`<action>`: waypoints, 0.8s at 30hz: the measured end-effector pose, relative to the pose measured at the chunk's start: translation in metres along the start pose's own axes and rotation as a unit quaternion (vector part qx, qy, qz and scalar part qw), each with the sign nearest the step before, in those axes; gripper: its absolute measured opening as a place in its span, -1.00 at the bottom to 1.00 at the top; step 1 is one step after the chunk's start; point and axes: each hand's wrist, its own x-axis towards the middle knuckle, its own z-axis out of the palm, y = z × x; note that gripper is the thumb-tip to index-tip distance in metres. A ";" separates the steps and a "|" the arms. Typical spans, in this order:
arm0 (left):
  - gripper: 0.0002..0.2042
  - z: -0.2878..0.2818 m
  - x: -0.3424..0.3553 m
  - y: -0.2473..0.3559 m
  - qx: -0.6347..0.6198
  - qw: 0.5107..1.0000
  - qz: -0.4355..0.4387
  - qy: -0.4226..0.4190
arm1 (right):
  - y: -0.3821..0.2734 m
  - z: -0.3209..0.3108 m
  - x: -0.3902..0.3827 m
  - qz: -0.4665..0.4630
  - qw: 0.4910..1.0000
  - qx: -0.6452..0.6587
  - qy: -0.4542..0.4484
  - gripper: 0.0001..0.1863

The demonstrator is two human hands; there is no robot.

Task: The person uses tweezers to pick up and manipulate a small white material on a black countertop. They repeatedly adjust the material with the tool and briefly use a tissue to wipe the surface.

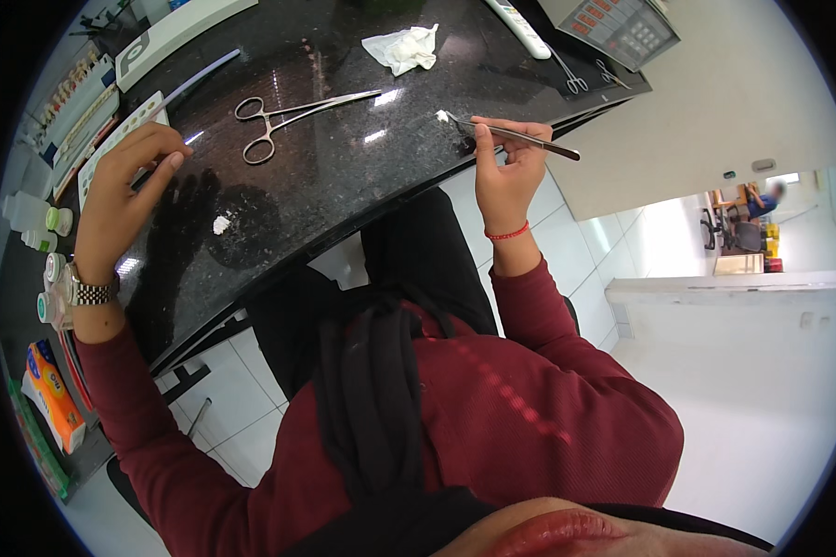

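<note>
Right hand (503, 176) pinched shut on tweezers (520, 137), tips gripping small white cotton tuft (443, 116) just above dark counter (344, 176); left hand (125, 186) loosely curled, fingertips on white strip (121, 139); probably a light grip; could drop tuft.

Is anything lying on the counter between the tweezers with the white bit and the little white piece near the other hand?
Nothing visible. The dark counter between the tweezers and the small white piece looks bare; the scissor-like clamp lies farther back, off that line.
</note>
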 end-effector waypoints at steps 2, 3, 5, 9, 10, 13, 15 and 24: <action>-0.89 0.000 0.000 0.000 -0.002 1.000 0.000 0.000 | -0.001 0.001 0.001 0.000 1.000 0.010 0.017 -0.77; -0.89 0.000 0.000 0.000 -0.004 1.000 0.001 0.000 | -0.001 0.001 0.002 0.001 0.999 0.019 0.038 -0.78; -0.88 0.000 -0.001 0.001 -0.007 1.000 0.004 0.003 | 0.002 0.000 0.002 -0.002 0.998 -0.007 0.056 -0.81; -0.87 0.002 0.000 0.001 -0.006 1.000 0.007 0.007 | 0.005 -0.002 -0.010 -0.025 0.995 -0.088 0.044 -0.86; -0.87 0.001 0.000 0.000 -0.004 1.000 0.007 0.008 | 0.002 0.001 -0.012 -0.034 0.994 -0.091 0.040 -0.87; -0.89 -0.001 -0.001 0.000 -0.001 1.000 0.002 0.001 | 0.001 0.001 -0.008 -0.036 0.995 -0.082 0.045 -0.89; -0.89 -0.001 0.000 0.000 -0.011 1.000 0.005 0.002 | 0.001 -0.003 -0.004 -0.040 0.992 -0.103 0.062 -0.87; -0.88 -0.001 0.001 0.003 0.000 1.000 -0.002 -0.003 | -0.008 0.003 -0.014 -0.103 0.976 -0.185 0.046 -0.78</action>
